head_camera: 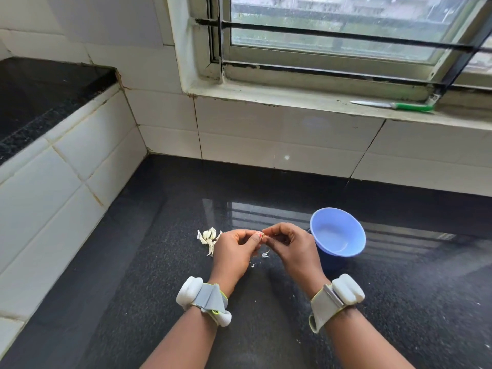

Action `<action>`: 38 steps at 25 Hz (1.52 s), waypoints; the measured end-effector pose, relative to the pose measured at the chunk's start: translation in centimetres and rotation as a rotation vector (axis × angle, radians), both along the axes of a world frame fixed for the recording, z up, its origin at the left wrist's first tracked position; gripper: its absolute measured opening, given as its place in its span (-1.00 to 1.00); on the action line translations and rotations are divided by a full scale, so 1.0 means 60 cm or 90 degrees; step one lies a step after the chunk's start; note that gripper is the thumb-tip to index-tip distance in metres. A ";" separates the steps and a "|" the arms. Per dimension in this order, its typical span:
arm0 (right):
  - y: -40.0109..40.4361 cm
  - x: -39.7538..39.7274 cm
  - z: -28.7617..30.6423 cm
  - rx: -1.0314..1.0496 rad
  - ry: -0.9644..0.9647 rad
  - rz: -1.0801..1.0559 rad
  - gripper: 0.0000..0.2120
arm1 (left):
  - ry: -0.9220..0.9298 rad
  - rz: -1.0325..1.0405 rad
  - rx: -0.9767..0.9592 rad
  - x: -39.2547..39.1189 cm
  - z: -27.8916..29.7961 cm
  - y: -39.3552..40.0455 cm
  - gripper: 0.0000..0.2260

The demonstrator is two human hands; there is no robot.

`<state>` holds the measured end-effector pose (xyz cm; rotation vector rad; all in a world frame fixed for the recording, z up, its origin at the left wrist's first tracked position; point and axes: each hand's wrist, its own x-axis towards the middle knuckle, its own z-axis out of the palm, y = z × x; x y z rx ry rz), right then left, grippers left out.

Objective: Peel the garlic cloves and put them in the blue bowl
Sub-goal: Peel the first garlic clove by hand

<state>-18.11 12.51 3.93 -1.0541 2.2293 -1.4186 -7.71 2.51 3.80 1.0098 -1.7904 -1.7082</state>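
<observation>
Where the tiled walls meet in a corner, the scene runs as follows.
Counter (pixel 266 302): black speckled stone, glossy, mirroring the window bars near its back edge; it fills the lower view.
Walls (pixel 66 169): white tiles with stained grout, rising from the counter's left and back edges.
Window (pixel 346 35): above the back wall, metal frame with dark bars.
Ledge (pixel 40 83): a second black slab, higher, on top of the left wall.
Knife (pixel 394 104): green handle, lying on the sill towards the right.
Bowl (pixel 337 233): blue, upright on the counter, right of centre, just beside the right hand; nothing shows in it.
Left hand (pixel 234 251): raised over the counter's middle, fingers curled, pinching a clove (pixel 261 237); a padded band on the wrist.
Right hand (pixel 292 249): facing the left, fingertips pinching the same clove from the other side; band on the wrist.
Cloves (pixel 209 237): small white heap on the counter, just left of the left hand.
Peel bits (pixel 265 254): a few flakes on the counter below the hands.
</observation>
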 end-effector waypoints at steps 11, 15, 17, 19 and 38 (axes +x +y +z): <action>0.001 -0.010 -0.005 -0.051 0.211 0.035 -0.86 | -0.113 -0.039 -0.105 -0.013 0.014 -0.015 -0.97; -0.001 -0.008 -0.008 -0.050 0.266 0.039 -0.85 | -0.123 0.002 -0.119 -0.018 0.014 -0.009 -0.96; -0.001 -0.005 -0.012 -0.040 0.301 0.047 -0.85 | -0.120 0.019 -0.101 -0.019 0.011 -0.005 -0.94; 0.000 -0.004 -0.016 -0.035 0.330 0.052 -0.86 | -0.113 0.030 -0.071 -0.021 0.008 0.000 -0.91; 0.000 0.006 -0.014 -0.066 0.025 -0.026 -0.86 | 0.022 0.102 0.138 -0.025 0.000 0.020 -0.81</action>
